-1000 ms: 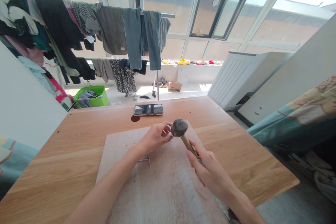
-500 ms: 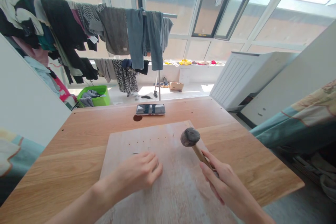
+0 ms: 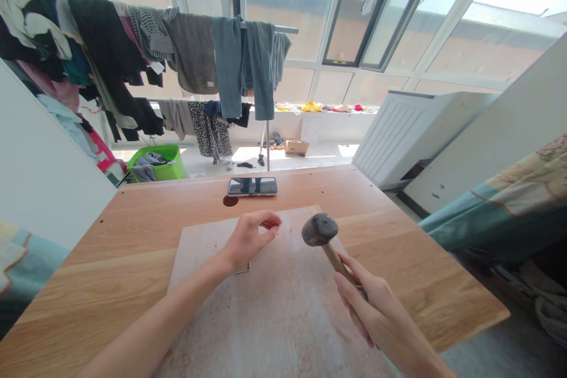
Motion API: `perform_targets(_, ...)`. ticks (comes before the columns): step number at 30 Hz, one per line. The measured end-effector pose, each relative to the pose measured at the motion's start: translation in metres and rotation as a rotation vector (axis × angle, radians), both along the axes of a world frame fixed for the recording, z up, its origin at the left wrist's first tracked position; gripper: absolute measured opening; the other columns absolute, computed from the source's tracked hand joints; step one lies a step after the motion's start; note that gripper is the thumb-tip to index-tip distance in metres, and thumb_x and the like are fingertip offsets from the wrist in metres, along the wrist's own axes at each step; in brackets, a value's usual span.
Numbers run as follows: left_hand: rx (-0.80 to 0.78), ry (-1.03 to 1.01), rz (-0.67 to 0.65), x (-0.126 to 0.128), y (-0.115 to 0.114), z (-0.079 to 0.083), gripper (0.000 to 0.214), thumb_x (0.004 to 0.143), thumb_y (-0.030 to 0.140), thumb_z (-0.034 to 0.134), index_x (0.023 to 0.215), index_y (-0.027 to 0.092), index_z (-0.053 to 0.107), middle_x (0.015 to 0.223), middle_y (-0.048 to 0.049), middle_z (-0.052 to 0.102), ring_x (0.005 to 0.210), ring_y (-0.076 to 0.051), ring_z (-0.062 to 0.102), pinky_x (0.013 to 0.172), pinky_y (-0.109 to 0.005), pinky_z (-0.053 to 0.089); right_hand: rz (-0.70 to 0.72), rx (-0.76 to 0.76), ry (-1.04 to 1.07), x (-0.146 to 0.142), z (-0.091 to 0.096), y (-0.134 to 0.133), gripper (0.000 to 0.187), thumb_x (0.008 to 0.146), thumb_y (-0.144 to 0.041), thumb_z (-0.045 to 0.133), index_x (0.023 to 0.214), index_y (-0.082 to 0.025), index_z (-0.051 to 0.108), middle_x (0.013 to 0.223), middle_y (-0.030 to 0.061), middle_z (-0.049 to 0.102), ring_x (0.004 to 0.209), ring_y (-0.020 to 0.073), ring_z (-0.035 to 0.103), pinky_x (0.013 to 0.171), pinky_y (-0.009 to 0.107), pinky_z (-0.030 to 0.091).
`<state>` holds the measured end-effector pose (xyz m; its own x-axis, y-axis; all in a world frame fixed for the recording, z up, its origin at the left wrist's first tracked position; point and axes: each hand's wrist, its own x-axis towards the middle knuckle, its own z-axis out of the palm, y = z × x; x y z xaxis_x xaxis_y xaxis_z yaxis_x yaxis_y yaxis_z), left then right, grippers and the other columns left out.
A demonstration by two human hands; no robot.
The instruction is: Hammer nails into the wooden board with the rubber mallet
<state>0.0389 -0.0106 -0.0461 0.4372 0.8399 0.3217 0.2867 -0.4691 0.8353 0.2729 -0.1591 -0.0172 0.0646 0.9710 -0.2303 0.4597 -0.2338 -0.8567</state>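
My right hand (image 3: 371,302) is wrapped around the wooden handle of a mallet (image 3: 319,229) with a dark, rounded head, held up over the right side of a pale, worn board (image 3: 274,313). Over the board's far part is my left hand (image 3: 253,237), thumb and forefinger curled together in a pinch. Whatever lies between those fingertips is too small to make out. Tiny dark marks dot the board around them. Partly hidden under the left wrist, a small flat thing with a thin dark edge (image 3: 243,271) lies on the board.
The board rests on a wooden table (image 3: 390,248). A phone (image 3: 252,186) lies beyond it, beside a round dark hole. Behind the table are a drying rack with clothes (image 3: 230,65), a green basket (image 3: 172,168) and a white ribbed cabinet (image 3: 390,130). Curtains hang at both sides.
My left hand has moved away from me up the board, from its near middle to the far row of marks, uncovering part of the small flat thing. The mallet has barely shifted.
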Motion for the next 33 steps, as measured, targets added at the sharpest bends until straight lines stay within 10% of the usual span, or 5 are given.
perform_targets(28,-0.107,-0.022,-0.018,0.007,0.005,-0.014,0.029,0.077,0.011,0.061,0.104,0.019,0.065,0.089,-0.0012,0.077,0.081,-0.016,0.072,0.075,-0.025,0.055,0.141,0.068,-0.133,-0.038,0.008,0.035,0.048,0.101,-0.043,0.044,0.142,-0.019,0.053,0.07,-0.002,0.059,0.041,0.0098,0.048,0.039,0.02,0.036)
perform_targets(33,-0.046,0.166,-0.057,-0.013,-0.002,0.009,0.029,0.083,0.018,0.06,0.111,0.021,0.065,0.096,-0.0028,0.075,0.089,-0.019,0.07,0.08,-0.029,0.054,0.12,0.074,-0.107,-0.035,0.006,0.03,0.048,0.1,-0.046,0.045,0.14,-0.021,0.055,0.069,-0.0028,0.06,0.04,0.0097,0.047,0.038,0.02,0.037)
